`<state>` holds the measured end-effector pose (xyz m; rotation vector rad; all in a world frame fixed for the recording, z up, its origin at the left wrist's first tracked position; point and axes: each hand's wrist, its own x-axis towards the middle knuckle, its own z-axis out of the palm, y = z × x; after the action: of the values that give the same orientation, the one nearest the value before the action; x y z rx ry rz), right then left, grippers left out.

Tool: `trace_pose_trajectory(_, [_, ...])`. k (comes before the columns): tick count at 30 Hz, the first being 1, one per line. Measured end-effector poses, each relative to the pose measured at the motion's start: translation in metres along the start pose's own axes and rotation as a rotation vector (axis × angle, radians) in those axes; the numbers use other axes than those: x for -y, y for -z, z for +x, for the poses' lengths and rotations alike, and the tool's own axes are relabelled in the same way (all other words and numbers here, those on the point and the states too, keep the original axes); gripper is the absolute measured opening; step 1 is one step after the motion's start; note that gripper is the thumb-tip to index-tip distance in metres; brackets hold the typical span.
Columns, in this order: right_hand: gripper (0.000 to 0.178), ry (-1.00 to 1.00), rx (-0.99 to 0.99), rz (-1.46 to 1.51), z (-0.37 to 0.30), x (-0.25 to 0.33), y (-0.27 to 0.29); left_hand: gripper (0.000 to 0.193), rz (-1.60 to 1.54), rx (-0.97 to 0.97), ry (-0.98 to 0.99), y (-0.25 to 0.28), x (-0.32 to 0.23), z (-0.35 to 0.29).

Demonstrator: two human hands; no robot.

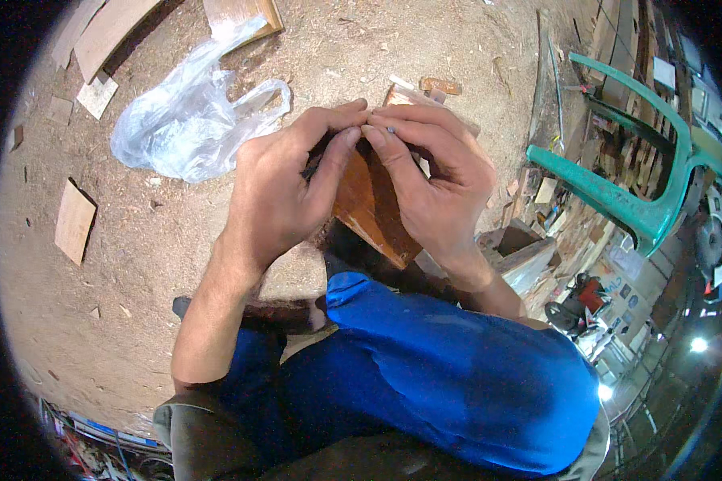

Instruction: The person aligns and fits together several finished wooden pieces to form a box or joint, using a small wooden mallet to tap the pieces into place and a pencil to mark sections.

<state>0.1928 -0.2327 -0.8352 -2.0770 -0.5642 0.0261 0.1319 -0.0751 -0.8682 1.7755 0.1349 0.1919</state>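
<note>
My left hand [285, 172] and my right hand [441, 168] meet fingertip to fingertip in the middle of the view. On each, thumb and forefinger are pinched together. A tiny dark grey bit [391, 130] shows between the right thumb and forefinger, too small to name. What the left fingertips hold, if anything, is hidden. Under the hands, a reddish-brown wooden piece [369, 192] slopes down toward my knees, partly covered by the fingers. My legs in blue trousers [449, 369] are bent just below it.
A crumpled clear plastic bag [188, 120] lies on the sawdust-strewn ground [152, 264] at left. Loose boards, among them a small plank [75, 222], are scattered around it. To the right stands a green plastic chair [658, 200] beside wood scraps [529, 256]. A brown block [441, 85] lies beyond my hands.
</note>
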Motion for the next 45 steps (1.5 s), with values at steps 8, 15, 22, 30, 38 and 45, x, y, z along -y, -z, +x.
trace_pose_trajectory(8, [0.013, -0.12, 0.009, 0.087, -0.003, -0.001, 0.006, 0.021, 0.035, 0.032, 0.056, 0.0, -0.006, 0.006])
trace_pose_trajectory(15, [0.015, -0.13, 0.094, 0.17, -0.002, -0.006, 0.012, 0.017, -0.045, 0.111, 0.04, 0.012, -0.006, 0.013])
trace_pose_trajectory(22, [0.012, -0.091, 0.083, 0.18, 0.0, -0.01, 0.01, 0.017, -0.063, 0.155, 0.128, 0.013, -0.009, 0.016])
trace_pose_trajectory(30, [0.01, -0.036, 0.031, 0.133, -0.001, -0.008, 0.006, 0.021, -0.056, 0.231, 0.139, 0.019, 0.002, 0.017])
trace_pose_trajectory(38, [0.011, 0.008, 0.046, 0.096, -0.001, -0.006, 0.009, 0.028, -0.051, 0.287, 0.095, 0.022, -0.003, 0.024])
trace_pose_trajectory(45, [0.014, 0.058, 0.058, 0.0, -0.005, -0.007, 0.008, 0.019, 0.025, 0.221, -0.035, 0.021, 0.0, 0.023])
